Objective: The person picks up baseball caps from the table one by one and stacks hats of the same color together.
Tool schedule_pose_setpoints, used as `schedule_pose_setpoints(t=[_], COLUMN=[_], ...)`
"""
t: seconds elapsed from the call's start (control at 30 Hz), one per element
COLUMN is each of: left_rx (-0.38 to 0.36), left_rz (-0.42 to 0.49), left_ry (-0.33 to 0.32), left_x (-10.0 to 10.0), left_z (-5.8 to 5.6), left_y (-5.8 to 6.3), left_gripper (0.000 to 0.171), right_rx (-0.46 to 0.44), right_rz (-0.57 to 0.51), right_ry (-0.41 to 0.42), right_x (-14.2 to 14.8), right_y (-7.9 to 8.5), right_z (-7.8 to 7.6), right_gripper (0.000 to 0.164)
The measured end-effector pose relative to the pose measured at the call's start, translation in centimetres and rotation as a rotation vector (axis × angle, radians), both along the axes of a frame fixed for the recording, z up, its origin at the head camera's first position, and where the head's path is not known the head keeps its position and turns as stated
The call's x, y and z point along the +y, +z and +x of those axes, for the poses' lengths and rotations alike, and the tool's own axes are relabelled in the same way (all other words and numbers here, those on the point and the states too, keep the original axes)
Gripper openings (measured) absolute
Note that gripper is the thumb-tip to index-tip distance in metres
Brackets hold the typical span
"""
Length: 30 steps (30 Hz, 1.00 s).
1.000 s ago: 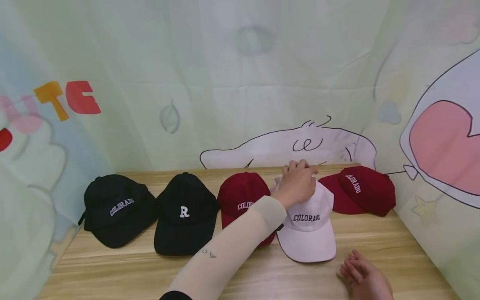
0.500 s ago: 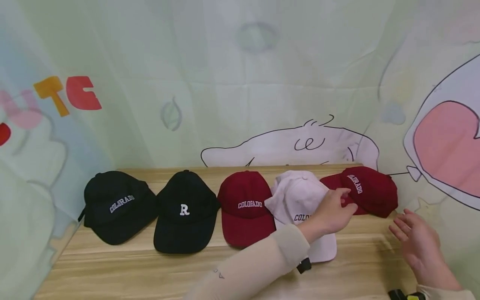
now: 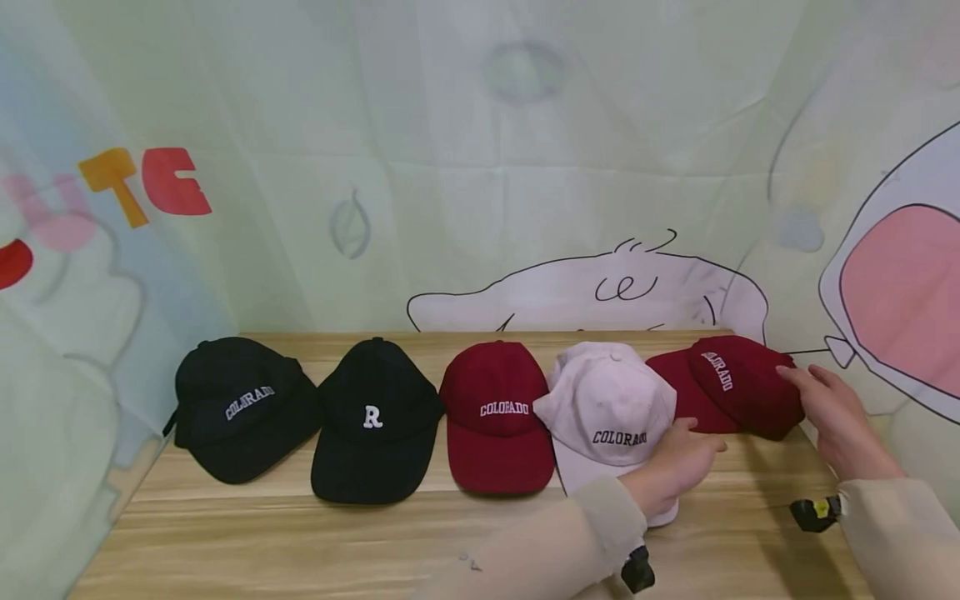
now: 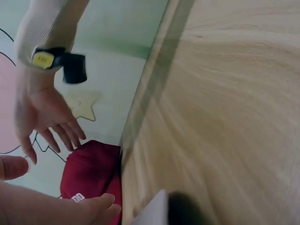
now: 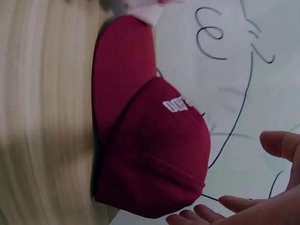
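Note:
At the right end of the row lies a maroon cap (image 3: 750,387), turned sideways, its brim pointing left toward a white cap (image 3: 611,400). My left hand (image 3: 678,467) is in front of the white cap, covering part of its brim, with the fingers extended toward the maroon one and nothing in them. On the other side, my right hand (image 3: 836,417) is spread beside the maroon crown, fingertips right at its edge. In the right wrist view the fingers of that hand (image 5: 262,208) reach along the maroon crown (image 5: 164,150) with the thumb apart.
Left of the white cap stand another maroon cap (image 3: 498,417), a black cap with an R (image 3: 375,450) and a black COLORADO cap (image 3: 240,425). They sit on a wooden table (image 3: 300,550), with a printed cloth (image 3: 450,208) hanging behind and along the sides.
My left hand has left the top of the white cap and moved right and down past its front. My right hand has come up from the lower right to the sideways maroon cap.

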<state>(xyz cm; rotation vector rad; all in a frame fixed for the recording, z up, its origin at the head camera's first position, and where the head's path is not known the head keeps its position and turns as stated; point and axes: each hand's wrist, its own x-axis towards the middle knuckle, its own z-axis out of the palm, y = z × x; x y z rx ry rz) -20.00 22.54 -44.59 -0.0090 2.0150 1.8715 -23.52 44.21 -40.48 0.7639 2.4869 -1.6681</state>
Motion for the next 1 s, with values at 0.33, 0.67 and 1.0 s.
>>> schedule_pose_setpoints(t=[0.33, 0.67, 1.0], left_rx=[-0.022, -0.038, -0.067], left_rz=[0.111, 0.16, 0.281], left_ry=[0.121, 0.185, 0.233], left_x=[1.4, 2.5, 2.8], left_z=[-0.1, -0.4, -1.0], left_y=[-1.1, -1.4, -2.4], left_gripper=[0.045, 0.045, 0.045], right_rx=[-0.045, -0.113, -0.055], right_rz=[0.142, 0.196, 0.221], right_ry=[-0.01, -0.04, 0.011], right_x=[0.2, 0.9, 0.8], right_y=[-0.8, -1.6, -0.9], right_z=[-2.9, -4.1, -4.1], right_gripper=[0.106, 0.102, 0.093])
